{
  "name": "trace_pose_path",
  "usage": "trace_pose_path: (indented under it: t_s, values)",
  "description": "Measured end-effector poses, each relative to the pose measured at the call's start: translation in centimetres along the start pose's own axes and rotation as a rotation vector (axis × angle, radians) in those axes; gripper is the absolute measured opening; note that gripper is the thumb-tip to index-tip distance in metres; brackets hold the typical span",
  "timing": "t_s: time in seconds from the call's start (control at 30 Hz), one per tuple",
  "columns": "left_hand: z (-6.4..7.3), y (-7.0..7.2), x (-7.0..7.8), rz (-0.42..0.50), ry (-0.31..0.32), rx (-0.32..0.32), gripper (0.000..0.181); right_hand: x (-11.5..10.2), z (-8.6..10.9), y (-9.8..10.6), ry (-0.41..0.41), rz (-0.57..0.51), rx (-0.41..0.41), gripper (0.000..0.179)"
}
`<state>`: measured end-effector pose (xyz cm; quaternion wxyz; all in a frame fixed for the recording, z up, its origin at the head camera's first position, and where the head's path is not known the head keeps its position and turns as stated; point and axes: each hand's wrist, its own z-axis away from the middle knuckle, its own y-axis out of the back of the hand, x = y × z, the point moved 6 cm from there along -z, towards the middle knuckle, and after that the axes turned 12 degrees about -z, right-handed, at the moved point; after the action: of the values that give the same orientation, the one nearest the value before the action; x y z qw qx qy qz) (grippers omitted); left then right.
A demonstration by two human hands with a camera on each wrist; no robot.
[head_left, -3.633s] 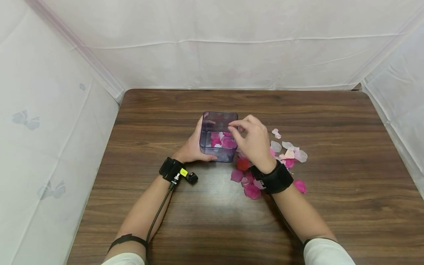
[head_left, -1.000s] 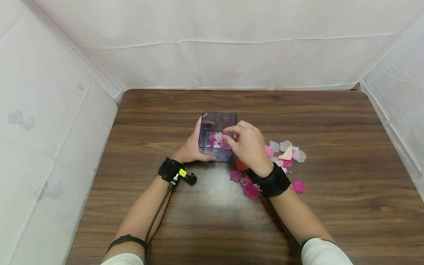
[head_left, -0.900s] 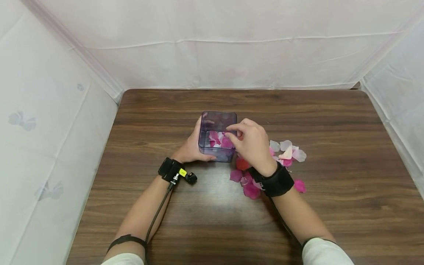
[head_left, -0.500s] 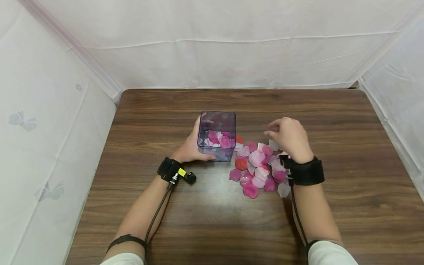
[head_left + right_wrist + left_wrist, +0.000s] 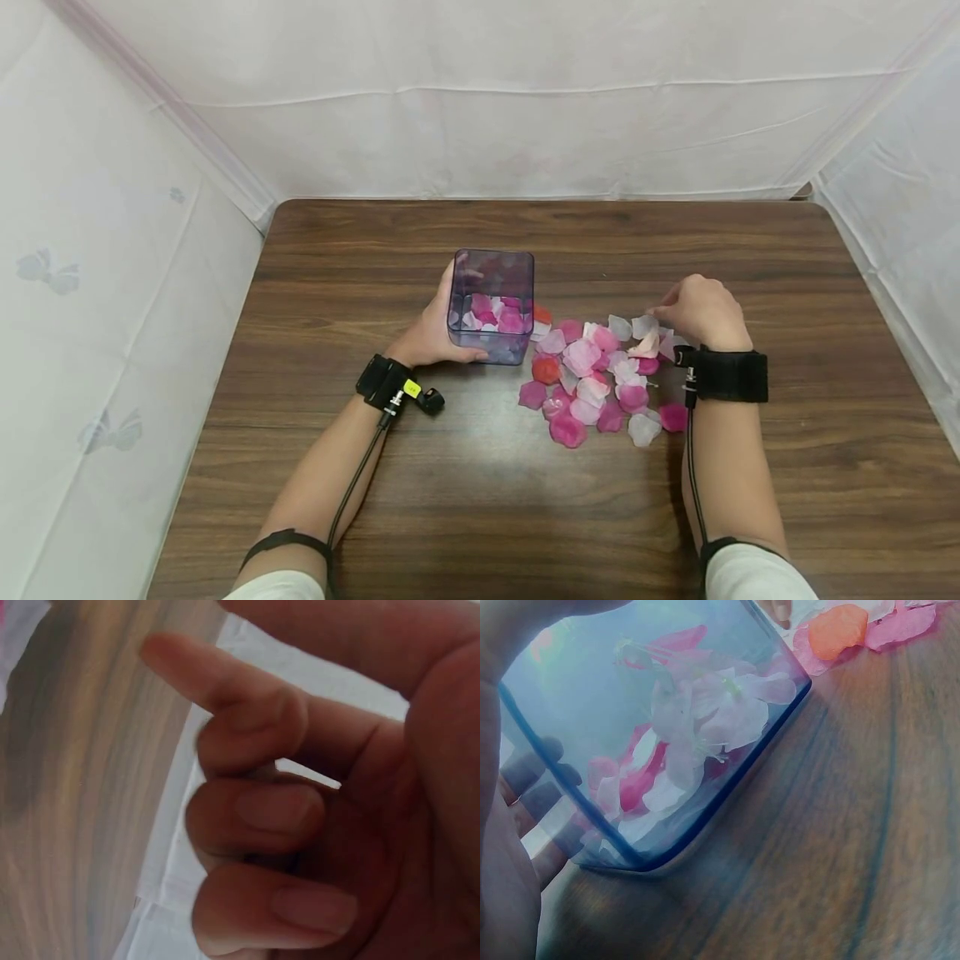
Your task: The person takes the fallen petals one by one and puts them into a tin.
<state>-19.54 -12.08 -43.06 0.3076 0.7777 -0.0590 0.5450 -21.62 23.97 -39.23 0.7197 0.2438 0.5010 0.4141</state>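
Note:
My left hand (image 5: pixel 438 329) grips a clear purple plastic box (image 5: pixel 491 348), thumb along its near side and fingers around its far left side. The box is tilted toward me with its mouth facing up, and pink and white flower petals (image 5: pixel 712 712) lie inside. My right hand (image 5: pixel 705 312) is over the right end of a pile of loose petals (image 5: pixel 581 358), fingertips right by a whitish petal (image 5: pixel 643 326). In the right wrist view its index finger (image 5: pixel 202 671) reaches out apart from the thumb, while the other fingers curl in. Nothing shows between thumb and index finger.
Pink, red and white petals spread over the brown wooden table (image 5: pixel 480 492) just right of the box. One magenta petal (image 5: pixel 673 417) lies beside my right forearm. White cloth (image 5: pixel 495 142) hangs behind the table and along both sides.
My right hand has left the box mouth and moved right to the far end of the petal pile. A small pale petal that lay behind the pile is gone from there. The left hand keeps its hold.

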Motion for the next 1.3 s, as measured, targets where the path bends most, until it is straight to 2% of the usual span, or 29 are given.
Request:
trace_pose_path:
  t_s: [0.13, 0.27, 0.4, 0.5, 0.73, 0.87, 0.97, 1.03, 1.13, 1.3]
  values:
    - [0.1, 0.0, 0.5, 0.011, 0.006, 0.001, 0.14, 0.1, -0.4, -0.5, 0.014, 0.03, -0.071, 0.038]
    - [0.1, 0.0, 0.5, 0.008, 0.013, 0.003, 0.14, -0.5, -0.4, -0.4, 0.069, -0.001, -0.044, 0.028]
    - [0.0, 0.0, 0.5, 0.001, 0.015, 0.002, 0.139, -1.5, 0.1, 0.2, 0.131, -0.06, 0.066, 0.022]
    - [0.0, -0.1, 0.4, 0.005, 0.017, -0.001, 0.139, -2.7, 0.8, 0.5, 0.207, -0.111, 0.177, 0.02]
    - [0.0, -0.2, 0.4, -0.004, 0.012, -0.001, 0.138, -7.1, 2.7, -0.1, 0.474, -0.205, 0.432, 0.016]
    - [-0.1, -0.2, 0.5, -0.019, -0.001, 0.006, 0.138, -10.0, 3.9, -1.0, 0.629, -0.321, 0.572, 0.012]
    - [-0.2, -0.2, 0.4, -0.025, -0.001, 0.006, 0.138, -11.9, 4.7, -2.2, 0.765, -0.422, 0.647, 0.011]
    - [-0.2, -0.2, 0.3, -0.03, 0.002, 0.004, 0.138, -13.1, 5.1, -3.2, 0.843, -0.476, 0.652, 0.011]
    - [-0.4, -0.5, 0.4, -0.023, -0.001, 0.0, 0.138, -14.5, 5.2, -5.0, 0.906, -0.535, 0.6, 0.01]
    - [-0.5, -0.8, 0.7, -0.024, -0.014, 0.006, 0.137, -15.7, 5.0, -7.1, 0.88, -0.516, 0.505, 0.011]
